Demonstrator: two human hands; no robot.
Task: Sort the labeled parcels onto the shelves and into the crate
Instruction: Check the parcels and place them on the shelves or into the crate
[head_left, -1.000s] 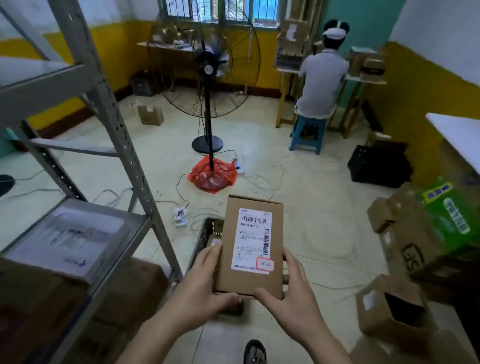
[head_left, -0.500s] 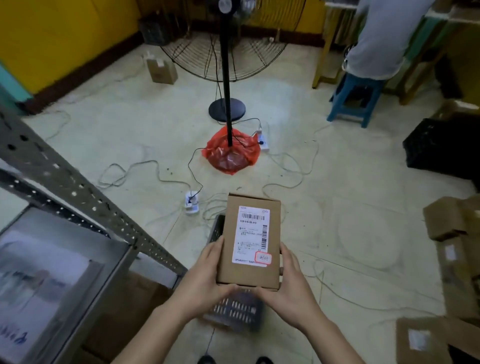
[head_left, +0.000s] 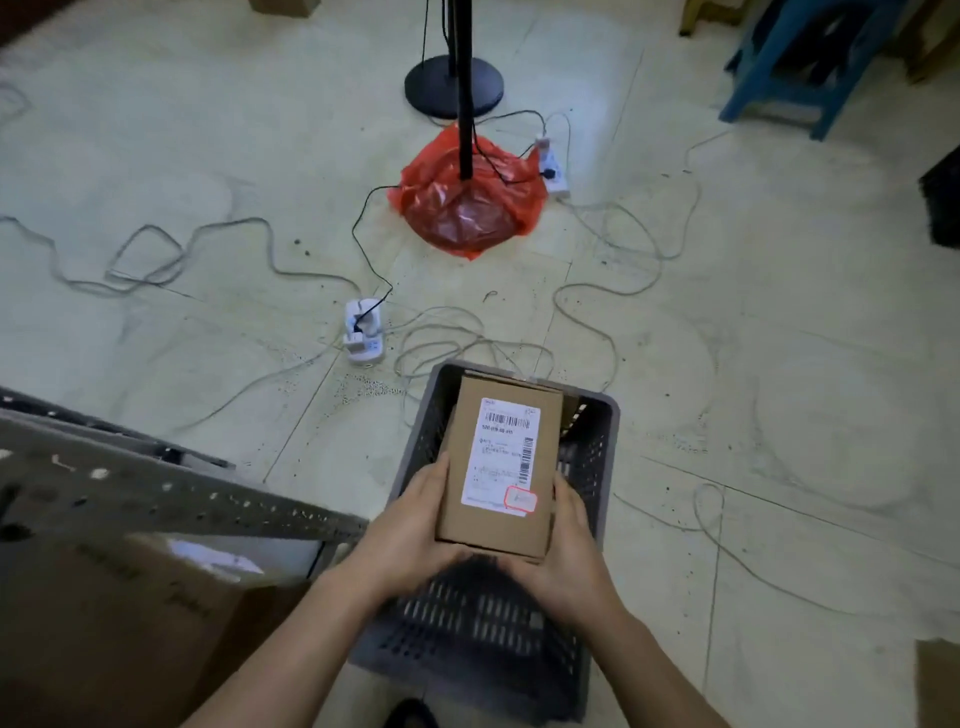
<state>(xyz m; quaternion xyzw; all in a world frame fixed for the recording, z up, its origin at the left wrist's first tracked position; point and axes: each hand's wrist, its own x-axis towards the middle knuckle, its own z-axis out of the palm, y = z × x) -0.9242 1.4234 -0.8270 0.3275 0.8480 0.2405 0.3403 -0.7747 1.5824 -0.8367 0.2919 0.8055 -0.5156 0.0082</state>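
I hold a brown cardboard parcel (head_left: 501, 465) with a white barcode label and a red-outlined mark at the label's lower right. My left hand (head_left: 410, 535) grips its left near corner, and my right hand (head_left: 563, 553) grips its right near corner. The parcel hangs over a dark grey slotted plastic crate (head_left: 592, 462) that stands on the floor. Another cardboard edge shows inside the crate behind the parcel. The grey perforated metal shelf frame (head_left: 171, 499) crosses the lower left.
A large cardboard box (head_left: 119, 623) sits under the shelf frame. Loose cables and a white power strip (head_left: 363, 332) lie on the floor beyond the crate. A fan pole stands in a red plastic bag (head_left: 467, 208). A blue stool (head_left: 810, 67) is at the top right.
My view has tilted down toward the floor. The parcel has come lower, over the crate, still held in both hands. The crate now shows fully.
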